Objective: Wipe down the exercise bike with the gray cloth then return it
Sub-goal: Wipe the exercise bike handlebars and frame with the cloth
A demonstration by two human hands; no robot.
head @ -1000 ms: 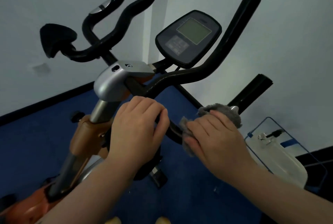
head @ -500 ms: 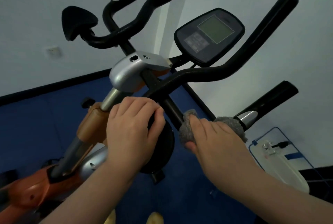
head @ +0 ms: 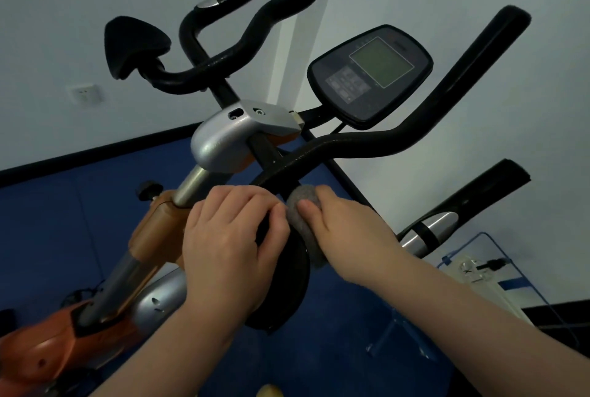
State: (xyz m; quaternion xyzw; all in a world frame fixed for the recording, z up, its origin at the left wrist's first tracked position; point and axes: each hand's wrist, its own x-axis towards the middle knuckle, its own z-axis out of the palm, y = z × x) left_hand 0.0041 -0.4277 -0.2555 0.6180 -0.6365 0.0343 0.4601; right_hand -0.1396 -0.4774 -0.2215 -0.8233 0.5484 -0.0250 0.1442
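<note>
Both hands at the black-handlebar exercise bike [head: 220,144]

Right hand [head: 348,230] clasps the fuzzy gray cloth [head: 301,205] around the handlebar's inner bend; left hand [head: 230,237] curls around the bar, just beside the cloth

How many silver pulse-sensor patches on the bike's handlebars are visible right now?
2. One silver patch sits on the far handlebar at top left; the other silver patch is on the near handlebar at right, beyond the right hand. More may be hidden under the hands.
</note>
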